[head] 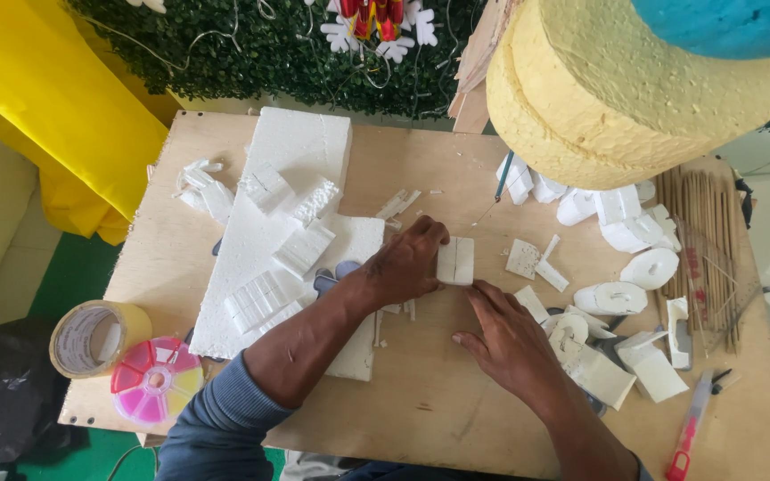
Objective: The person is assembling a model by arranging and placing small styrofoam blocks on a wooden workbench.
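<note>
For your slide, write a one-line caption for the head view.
Both hands, left hand and right hand, steady a small white foam block on a plywood board.

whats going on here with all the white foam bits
A person sits at a plywood table handling a small white foam block. The left hand grips its left side; the right hand lies flat just below it. A large foam sheet, cut pieces, tape roll and red utility knife lie around.

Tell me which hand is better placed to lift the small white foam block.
Left. The left hand already has its grip on the small white foam block, while the right hand lies flat on the wooden board below it.
</note>
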